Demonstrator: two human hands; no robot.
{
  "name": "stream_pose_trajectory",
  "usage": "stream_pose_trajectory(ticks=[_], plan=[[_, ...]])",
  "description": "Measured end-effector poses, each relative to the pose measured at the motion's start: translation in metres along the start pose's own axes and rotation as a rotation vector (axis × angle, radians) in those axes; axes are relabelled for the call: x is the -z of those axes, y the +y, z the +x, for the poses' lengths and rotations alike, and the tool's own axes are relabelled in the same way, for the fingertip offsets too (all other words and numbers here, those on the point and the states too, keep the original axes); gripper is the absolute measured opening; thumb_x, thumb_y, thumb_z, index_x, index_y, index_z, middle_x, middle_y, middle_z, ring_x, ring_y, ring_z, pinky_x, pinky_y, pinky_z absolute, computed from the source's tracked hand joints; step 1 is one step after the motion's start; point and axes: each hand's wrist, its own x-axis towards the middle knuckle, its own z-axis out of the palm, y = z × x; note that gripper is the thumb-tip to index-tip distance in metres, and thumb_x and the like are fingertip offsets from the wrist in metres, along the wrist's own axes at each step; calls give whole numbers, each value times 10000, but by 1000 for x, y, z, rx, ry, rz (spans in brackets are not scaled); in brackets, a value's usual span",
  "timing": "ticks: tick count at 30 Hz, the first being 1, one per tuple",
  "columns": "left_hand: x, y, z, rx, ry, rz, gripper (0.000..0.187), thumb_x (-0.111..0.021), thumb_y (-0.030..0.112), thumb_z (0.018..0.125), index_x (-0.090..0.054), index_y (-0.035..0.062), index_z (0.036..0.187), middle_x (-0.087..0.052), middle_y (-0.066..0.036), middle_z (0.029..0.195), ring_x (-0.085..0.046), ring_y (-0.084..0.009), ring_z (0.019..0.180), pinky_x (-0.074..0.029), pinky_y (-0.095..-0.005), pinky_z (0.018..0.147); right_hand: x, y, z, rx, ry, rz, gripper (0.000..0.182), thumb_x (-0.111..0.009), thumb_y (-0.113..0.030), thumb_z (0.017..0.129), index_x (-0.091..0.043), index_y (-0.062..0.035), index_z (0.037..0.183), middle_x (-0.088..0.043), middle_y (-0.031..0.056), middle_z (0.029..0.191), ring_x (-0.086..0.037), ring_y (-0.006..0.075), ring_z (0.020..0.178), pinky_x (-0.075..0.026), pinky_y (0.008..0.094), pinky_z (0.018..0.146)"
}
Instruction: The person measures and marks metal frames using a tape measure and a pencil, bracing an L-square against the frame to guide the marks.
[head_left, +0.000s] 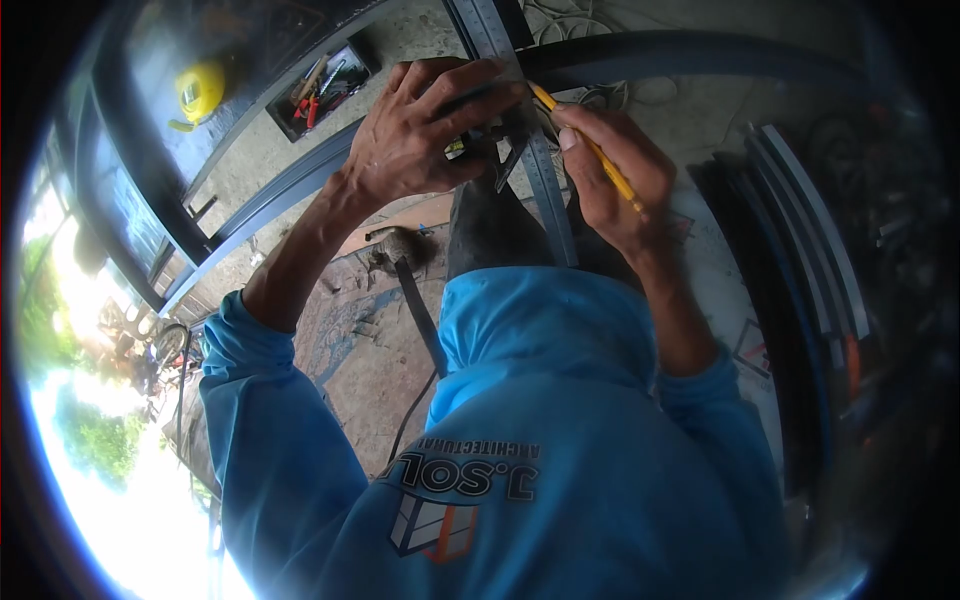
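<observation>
My left hand [425, 125] is wrapped over a combination square, its fingers across the dark metal bar and its thumb below. The square's long steel blade [545, 185] crosses the bar and runs back toward my lap; most of its head is hidden under the hand. In my right hand [620, 175] is a yellow pencil [605, 165], pinched between thumb and fingers. Its tip meets the bar right beside the blade's edge, close to my left fingertips. The dark metal bar [660, 52] stretches sideways in front of me, bowed by the lens.
A tool box [325, 90] with red-handled tools lies beyond the bar at left, near a yellow hard hat [200, 90]. Long dark metal profiles [800, 220] are stacked at right. Cables [575, 20] lie on the floor ahead, and a cat [400, 248] is below my left forearm.
</observation>
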Motion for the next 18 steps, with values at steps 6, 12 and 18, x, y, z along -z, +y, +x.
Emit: stream_pose_trajectory(ticks=[6, 12, 18], plan=[[3, 4, 2, 6, 0, 11, 809, -812, 186, 551, -536, 269, 1307, -458, -14, 1336, -478, -254, 1156, -455, -403, 898, 16, -8, 6, -13, -143, 17, 199, -614, -39, 827, -659, 17, 1013, -666, 164, 845, -662, 215, 698, -535, 307, 618], [2, 1, 1, 6, 1, 12, 829, -813, 200, 542, -524, 276, 1315, -450, -10, 1340, -463, -246, 1163, -443, -411, 905, 64, -25, -20, -487, -859, -259, 230, -549, -180, 912, -653, 5, 1000, -676, 185, 853, -676, 212, 714, -519, 320, 600], [4, 2, 2, -24, 8, 34, 765, -785, 244, 577, -534, 216, 1299, -456, -23, 1324, -472, -237, 1124, -419, -397, 920, -2, -16, -46, -783, -297, 461, 317, -536, -290, 963, -609, 11, 1032, -681, 121, 856, -670, 158, 724, -508, 274, 619]])
